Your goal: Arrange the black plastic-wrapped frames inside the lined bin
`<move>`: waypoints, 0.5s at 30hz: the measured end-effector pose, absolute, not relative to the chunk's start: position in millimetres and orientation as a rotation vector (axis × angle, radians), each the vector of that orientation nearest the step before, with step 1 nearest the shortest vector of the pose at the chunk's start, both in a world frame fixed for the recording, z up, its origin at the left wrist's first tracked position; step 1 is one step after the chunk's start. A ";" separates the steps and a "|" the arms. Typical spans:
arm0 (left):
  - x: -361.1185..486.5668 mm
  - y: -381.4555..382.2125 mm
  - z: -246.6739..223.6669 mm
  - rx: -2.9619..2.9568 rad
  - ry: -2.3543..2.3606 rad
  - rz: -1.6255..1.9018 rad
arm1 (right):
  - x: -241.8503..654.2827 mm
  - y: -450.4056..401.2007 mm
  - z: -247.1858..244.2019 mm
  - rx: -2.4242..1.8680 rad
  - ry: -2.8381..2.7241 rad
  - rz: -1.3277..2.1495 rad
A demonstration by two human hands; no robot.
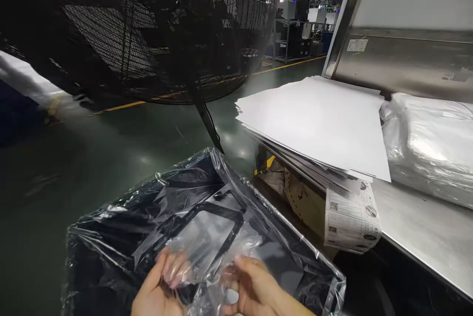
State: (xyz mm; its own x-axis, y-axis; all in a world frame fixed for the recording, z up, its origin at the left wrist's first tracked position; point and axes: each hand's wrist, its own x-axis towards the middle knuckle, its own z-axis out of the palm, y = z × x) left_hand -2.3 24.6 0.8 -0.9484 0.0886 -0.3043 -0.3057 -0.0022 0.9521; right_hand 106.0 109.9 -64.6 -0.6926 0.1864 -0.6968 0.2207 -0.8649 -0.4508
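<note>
In the head view, a dark, box-shaped bin [107, 252] is wrapped in transparent plastic film, which runs over its rim. Inside it, seen through the film, lies a grey panel with a black frame [238, 217]. Over the near part, my left hand [162, 281] has its fingers curled around bunched transparent plastic film [207, 286]. Close by on the right, my right hand [258, 284] pinches the same film between thumb and fingers. A small whitish oval shows by the right fingers; I cannot tell what it is.
A large caged fan [177, 35] stands ahead on the left. To the right, a metal table [417, 222] bears a stack of white sheets [318, 119] overhanging its edge, and folded plastic bags [439, 143]. A printed paper [351, 220] hangs from the edge. Racks [291, 35] stand far back.
</note>
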 end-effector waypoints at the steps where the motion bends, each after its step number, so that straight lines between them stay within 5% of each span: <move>1: -1.9 27.0 1.3 -0.231 2.024 2.028 | 110.4 114.2 -64.0 1.211 0.760 -2.778; 9: 32.1 38.7 -30.2 0.228 2.514 1.505 | 145.4 141.5 -49.8 1.256 0.572 -2.916; 15: 115.5 52.0 -74.0 1.016 2.380 1.156 | 153.7 151.1 -40.0 1.068 0.774 -3.049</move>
State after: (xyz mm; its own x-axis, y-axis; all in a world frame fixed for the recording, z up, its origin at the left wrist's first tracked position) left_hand 115.5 52.0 -74.0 -0.7021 0.7114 0.0315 0.4643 0.4238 0.7777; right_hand 153.7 151.1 -40.0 -0.7786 0.3136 -0.5435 -0.0162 -0.8760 -0.4821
